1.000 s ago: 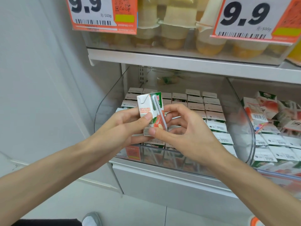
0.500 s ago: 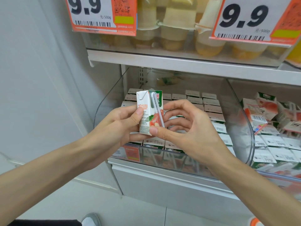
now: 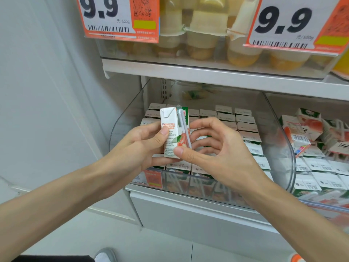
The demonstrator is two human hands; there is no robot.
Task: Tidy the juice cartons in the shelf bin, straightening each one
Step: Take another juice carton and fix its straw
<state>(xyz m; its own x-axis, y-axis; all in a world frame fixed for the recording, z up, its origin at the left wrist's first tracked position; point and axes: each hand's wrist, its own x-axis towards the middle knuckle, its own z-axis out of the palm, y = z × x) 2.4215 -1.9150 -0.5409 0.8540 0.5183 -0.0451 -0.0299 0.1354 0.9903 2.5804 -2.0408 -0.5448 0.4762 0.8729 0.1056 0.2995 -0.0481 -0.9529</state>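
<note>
Tipped a shade nearer upright than a moment ago, the juice carton [image 3: 171,133] is held by both hands, left hand [image 3: 139,146] gripping its 9 o'clock side, right hand [image 3: 213,154] pinching its 5 o'clock corner, above the shelf bin [image 3: 124,118], seemingly ready for reseating

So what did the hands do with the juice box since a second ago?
Not much. The juice box was tipped a little and now stands straighter. The left hand slid its thumb a bit left across the white side. Both hands still hold it, the right hand pinching the bottom corner. The other boxes in the bin stayed put.
</note>
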